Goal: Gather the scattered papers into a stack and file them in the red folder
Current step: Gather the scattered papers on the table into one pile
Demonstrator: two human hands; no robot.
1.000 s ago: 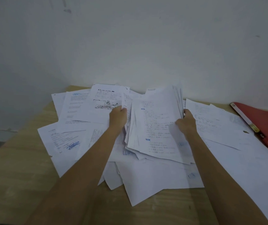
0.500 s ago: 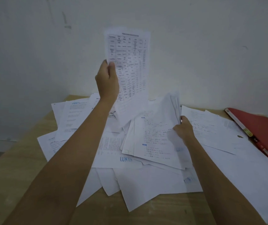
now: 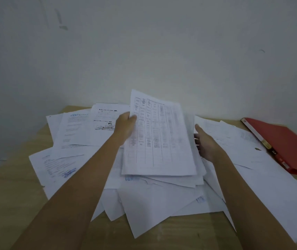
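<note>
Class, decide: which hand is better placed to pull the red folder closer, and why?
Probably the right hand: it is open beside the stack, on the side where the red folder lies. The left hand grips a printed sheet.

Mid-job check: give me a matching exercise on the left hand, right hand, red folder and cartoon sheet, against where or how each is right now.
1. left hand
2. right hand
3. red folder
4. cartoon sheet

a. lies at the right edge of the table
b. open, at the right side of the gathered pile
c. lies flat among the loose papers
d. pinches the grid-printed sheet

Pairs: 1-d, 2-b, 3-a, 4-c
</note>
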